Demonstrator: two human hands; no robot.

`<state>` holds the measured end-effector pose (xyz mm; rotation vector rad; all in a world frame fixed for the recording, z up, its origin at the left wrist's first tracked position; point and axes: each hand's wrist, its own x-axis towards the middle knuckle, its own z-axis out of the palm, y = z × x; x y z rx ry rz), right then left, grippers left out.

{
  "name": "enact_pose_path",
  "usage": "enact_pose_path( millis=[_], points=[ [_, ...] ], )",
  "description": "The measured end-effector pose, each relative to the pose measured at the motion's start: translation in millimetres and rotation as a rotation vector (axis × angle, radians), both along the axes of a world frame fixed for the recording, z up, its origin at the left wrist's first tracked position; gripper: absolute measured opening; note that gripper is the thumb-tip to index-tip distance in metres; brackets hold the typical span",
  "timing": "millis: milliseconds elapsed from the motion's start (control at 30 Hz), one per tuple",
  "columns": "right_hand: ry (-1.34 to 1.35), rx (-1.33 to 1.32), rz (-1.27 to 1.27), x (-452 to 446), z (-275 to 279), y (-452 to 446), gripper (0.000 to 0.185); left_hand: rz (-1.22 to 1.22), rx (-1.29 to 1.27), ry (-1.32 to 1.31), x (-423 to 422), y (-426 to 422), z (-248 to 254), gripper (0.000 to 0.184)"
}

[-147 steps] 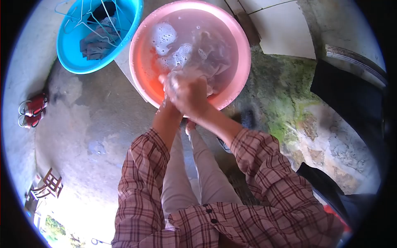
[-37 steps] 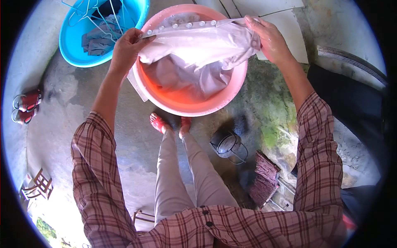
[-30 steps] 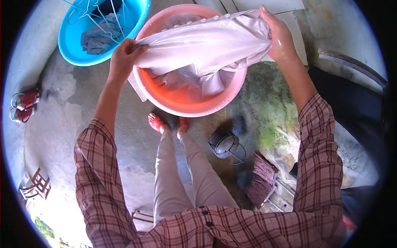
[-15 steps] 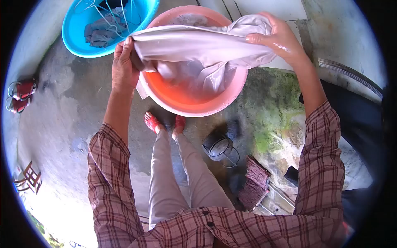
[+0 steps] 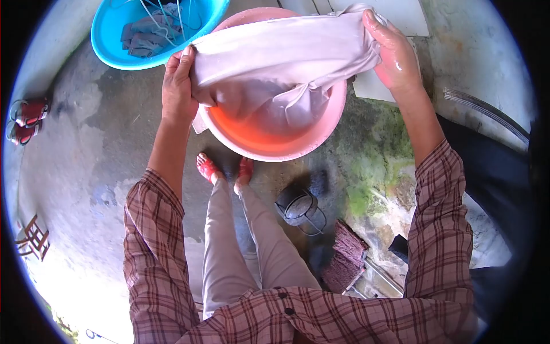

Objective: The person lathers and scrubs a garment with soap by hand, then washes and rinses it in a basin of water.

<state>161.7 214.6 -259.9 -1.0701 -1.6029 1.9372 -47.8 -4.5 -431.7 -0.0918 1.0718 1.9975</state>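
A wet, pale pink-white garment [image 5: 275,54] is stretched between my two hands above the pink basin [image 5: 298,150]. My left hand [image 5: 179,83] grips its left edge, thumb on top. At the other end, my right hand [image 5: 392,51] holds the bunched cloth, with water glistening on the skin. The lower folds of the garment hang into the basin, where the water looks cloudy and the near inner wall shows orange-red. Beside it at the upper left, a blue basin [image 5: 106,43] contains grey clothes [image 5: 150,34] and wire hangers [image 5: 166,26].
A dark round metal stand [image 5: 299,207] is on the wet floor right of my feet, near a dark red mat [image 5: 345,258]. Red shoes [image 5: 27,120] lie at the far left, above a wooden chair [image 5: 35,238]. Black cloth [image 5: 487,166] hangs at the right.
Earlier my hands were together over the basin; later they were apart with the garment stretched between them. Its buttoned edge has turned out of sight, and the view has shifted slightly.
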Motion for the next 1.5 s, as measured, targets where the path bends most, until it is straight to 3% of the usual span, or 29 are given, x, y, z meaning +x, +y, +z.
enact_pose_path(
  millis=[267,467,767,967,1067,1100,1200,1233,1367,1467,1500],
  points=[
    [0.008,0.294,-0.039,-14,-1,-11,0.031,0.005,-0.015,-0.005,1,2,0,0.015],
    [0.08,0.294,-0.054,-20,-3,-11,0.031,0.005,0.02,-0.025,-3,0,0,0.013],
    [0.069,0.163,-0.212,-10,-2,-6,0.035,-0.065,0.039,0.04,-4,-8,-6,0.007],
    [0.064,-0.283,-0.125,9,-16,13,0.042,-0.147,0.078,0.063,-10,-14,-8,0.005],
    [-0.225,0.099,0.418,16,-7,4,0.062,-0.074,0.071,-0.031,-11,-7,-7,0.004],
    [-0.379,0.297,0.491,11,-10,-7,0.069,-0.071,0.087,-0.049,-17,-7,-7,0.006],
    [-0.894,0.609,0.906,22,-22,-6,0.059,-0.097,0.124,-0.114,-21,-3,0,0.014],
    [-0.948,0.519,0.776,22,-20,-10,0.047,-0.125,0.123,-0.143,-21,-2,5,0.016],
    [-0.318,-0.086,0.285,37,-22,0,0.038,-0.323,0.144,-0.095,-14,-1,18,0.034],
    [0.079,-0.38,0.204,38,-40,8,0.037,-0.607,-0.019,0.395,5,5,31,0.047],
    [0.145,-0.446,0.229,39,-41,12,0.038,-0.866,-0.099,0.524,4,8,33,0.058]
  ],
)
